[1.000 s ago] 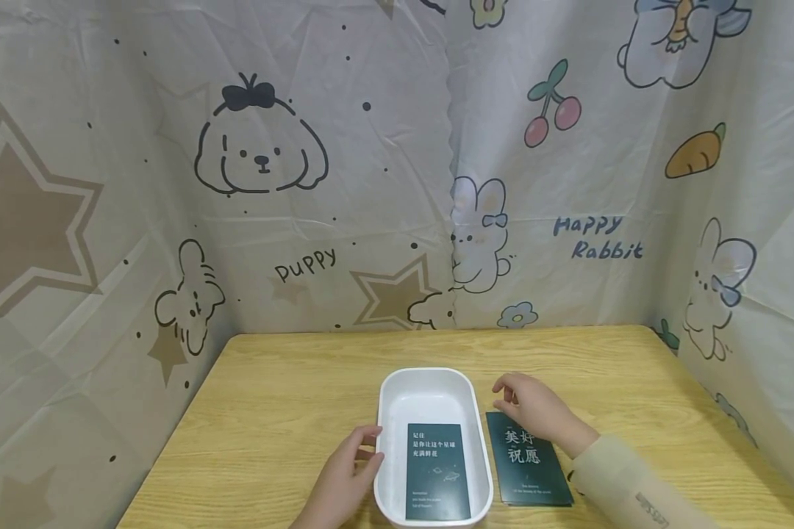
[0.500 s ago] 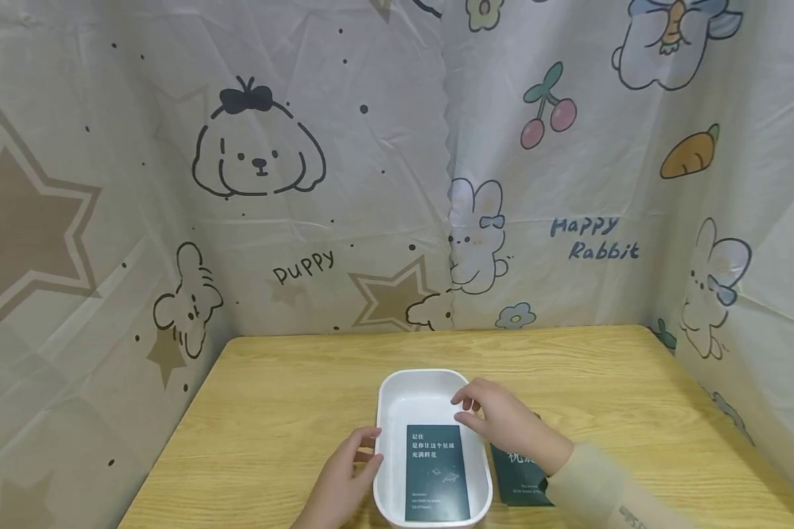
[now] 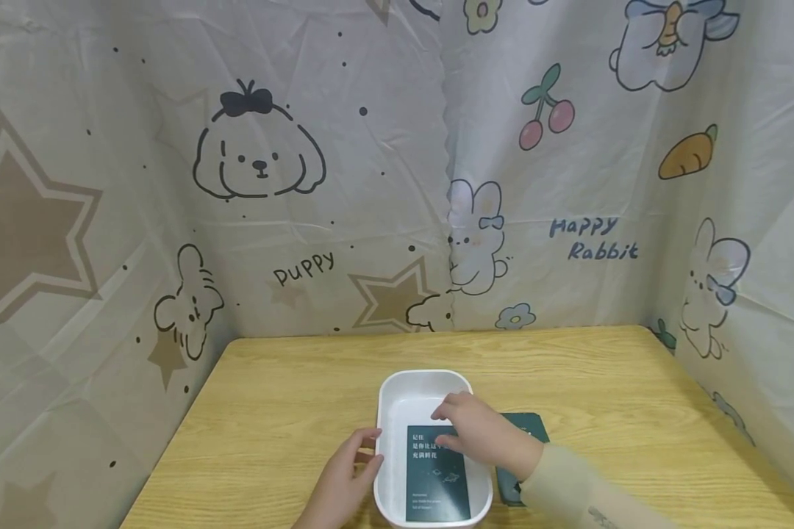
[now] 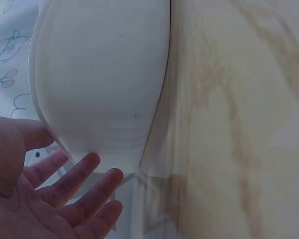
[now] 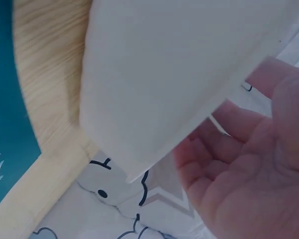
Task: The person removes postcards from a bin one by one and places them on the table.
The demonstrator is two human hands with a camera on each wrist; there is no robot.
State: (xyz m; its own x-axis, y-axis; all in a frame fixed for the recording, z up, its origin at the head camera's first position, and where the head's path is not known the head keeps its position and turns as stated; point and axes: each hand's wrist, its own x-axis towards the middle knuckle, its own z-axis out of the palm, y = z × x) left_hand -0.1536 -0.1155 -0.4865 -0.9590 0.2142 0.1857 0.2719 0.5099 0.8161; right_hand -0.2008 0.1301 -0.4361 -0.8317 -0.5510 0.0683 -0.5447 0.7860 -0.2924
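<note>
Toward the left edge of the tabletop, the left hand is resting relaxed fingertips against one white tray, gripping nothing. One dark-green printed card is lying inside. The right hand, loosely curled and holding nothing, is hovering over its far right corner. Rightward, more green cards, uncountable, are lying half-hidden; the right wrist view is revealing a white motif the head view is not showing.

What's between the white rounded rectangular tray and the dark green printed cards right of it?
Just a bare strip of wood-grain table, separating tray and cards; the right wrist view shows it.
</note>
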